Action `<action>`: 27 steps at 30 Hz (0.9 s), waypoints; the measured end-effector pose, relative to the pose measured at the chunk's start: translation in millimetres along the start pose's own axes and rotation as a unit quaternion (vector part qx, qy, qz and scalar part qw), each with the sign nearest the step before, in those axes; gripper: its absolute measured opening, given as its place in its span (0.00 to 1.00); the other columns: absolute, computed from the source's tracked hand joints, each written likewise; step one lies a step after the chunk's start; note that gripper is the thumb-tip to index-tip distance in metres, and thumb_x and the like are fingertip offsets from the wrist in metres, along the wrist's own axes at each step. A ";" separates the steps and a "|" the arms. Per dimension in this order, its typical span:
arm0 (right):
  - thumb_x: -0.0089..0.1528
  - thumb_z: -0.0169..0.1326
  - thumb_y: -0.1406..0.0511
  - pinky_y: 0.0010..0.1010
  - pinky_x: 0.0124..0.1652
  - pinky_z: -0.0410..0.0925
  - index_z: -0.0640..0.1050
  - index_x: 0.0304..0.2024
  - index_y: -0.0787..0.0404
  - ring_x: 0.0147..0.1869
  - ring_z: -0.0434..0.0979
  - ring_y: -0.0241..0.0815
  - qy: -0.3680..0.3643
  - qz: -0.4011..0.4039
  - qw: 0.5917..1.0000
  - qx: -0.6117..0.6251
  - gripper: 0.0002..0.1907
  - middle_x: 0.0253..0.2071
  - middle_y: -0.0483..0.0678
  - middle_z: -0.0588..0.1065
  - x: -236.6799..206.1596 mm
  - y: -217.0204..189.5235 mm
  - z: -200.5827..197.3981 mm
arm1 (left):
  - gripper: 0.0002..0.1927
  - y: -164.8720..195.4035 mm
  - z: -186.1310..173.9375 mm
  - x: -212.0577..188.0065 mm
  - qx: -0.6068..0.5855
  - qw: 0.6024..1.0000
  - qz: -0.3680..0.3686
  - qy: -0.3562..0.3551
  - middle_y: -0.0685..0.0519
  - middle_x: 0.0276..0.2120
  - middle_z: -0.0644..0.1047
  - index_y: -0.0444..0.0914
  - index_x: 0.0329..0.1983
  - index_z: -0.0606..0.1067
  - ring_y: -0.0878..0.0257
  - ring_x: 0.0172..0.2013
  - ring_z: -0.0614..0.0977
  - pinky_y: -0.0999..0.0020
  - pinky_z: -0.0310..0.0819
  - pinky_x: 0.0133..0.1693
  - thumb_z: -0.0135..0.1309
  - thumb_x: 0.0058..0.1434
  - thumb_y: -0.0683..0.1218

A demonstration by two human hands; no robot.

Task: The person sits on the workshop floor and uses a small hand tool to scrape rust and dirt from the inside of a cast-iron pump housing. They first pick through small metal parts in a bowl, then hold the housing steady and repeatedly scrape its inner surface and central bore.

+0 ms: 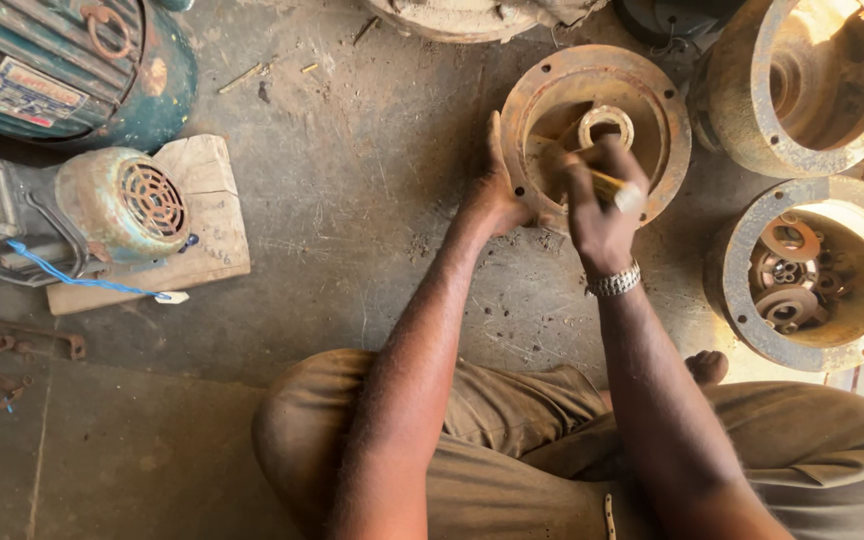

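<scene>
the right hand (600, 205) is closed in a fist around a yellow-handled tool (614, 188), its tip reaching down inside the rusty round housing (652, 95) toward the pale ring (605, 124) at the centre. the left hand (497, 190) lies just beside it, fingers extended, pressed flat against the housing's outer rim, gripping nothing. a metal wristband (613, 282) sits below the fist.

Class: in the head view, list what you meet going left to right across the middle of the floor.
Small motor with round fan grille → wooden block → left hand → right hand → rusty housing holding loose parts.
</scene>
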State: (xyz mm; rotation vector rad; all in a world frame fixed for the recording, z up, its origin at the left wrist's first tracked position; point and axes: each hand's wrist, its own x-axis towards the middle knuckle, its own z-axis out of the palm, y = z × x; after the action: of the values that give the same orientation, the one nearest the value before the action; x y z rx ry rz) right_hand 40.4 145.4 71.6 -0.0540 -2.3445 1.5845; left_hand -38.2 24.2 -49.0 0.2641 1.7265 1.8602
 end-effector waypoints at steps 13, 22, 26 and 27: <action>0.67 0.57 0.71 0.31 0.41 0.73 0.76 0.43 0.70 0.42 0.79 0.41 0.036 -0.054 0.994 -0.088 0.06 0.38 0.50 0.77 1.5 11.2 3.2 | 0.85 -7.5 0.4 -0.8 0.169 0.983 0.023 0.060 0.38 0.73 0.57 0.46 0.70 0.13 0.52 0.67 0.67 0.51 0.53 0.71 0.79 0.42 0.48; 0.71 0.56 0.70 0.28 0.40 0.69 0.75 0.44 0.65 0.39 0.74 0.37 0.035 -0.002 0.999 0.022 0.04 0.37 0.48 0.76 -0.8 -1.2 1.2 | 0.92 -4.5 -3.1 -6.0 0.206 0.976 0.021 0.070 0.36 0.70 0.60 0.46 0.66 0.10 0.50 0.67 0.67 0.49 0.49 0.70 0.84 0.32 0.49; 0.68 0.54 0.71 0.28 0.40 0.70 0.76 0.44 0.67 0.39 0.78 0.37 -0.048 -0.055 0.996 -0.056 0.04 0.36 0.48 0.78 -0.8 -5.6 -0.3 | 0.85 -8.9 -1.4 -4.3 0.201 0.976 -0.019 0.082 0.37 0.72 0.63 0.45 0.73 0.13 0.50 0.64 0.74 0.52 0.64 0.69 0.77 0.41 0.50; 0.68 0.54 0.71 0.27 0.40 0.71 0.76 0.42 0.66 0.40 0.79 0.37 -0.028 -0.025 0.999 -0.030 0.03 0.37 0.47 0.78 -0.5 -5.0 -0.2 | 0.81 -9.6 -0.7 -5.3 0.202 0.976 -0.024 0.085 0.39 0.72 0.67 0.45 0.77 0.15 0.52 0.62 0.78 0.53 0.70 0.70 0.73 0.46 0.51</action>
State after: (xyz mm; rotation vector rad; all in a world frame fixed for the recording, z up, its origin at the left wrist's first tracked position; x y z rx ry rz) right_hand 41.7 143.6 76.1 0.0356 -2.4171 1.5104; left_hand -31.6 20.8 -57.0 0.2228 2.2037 1.5202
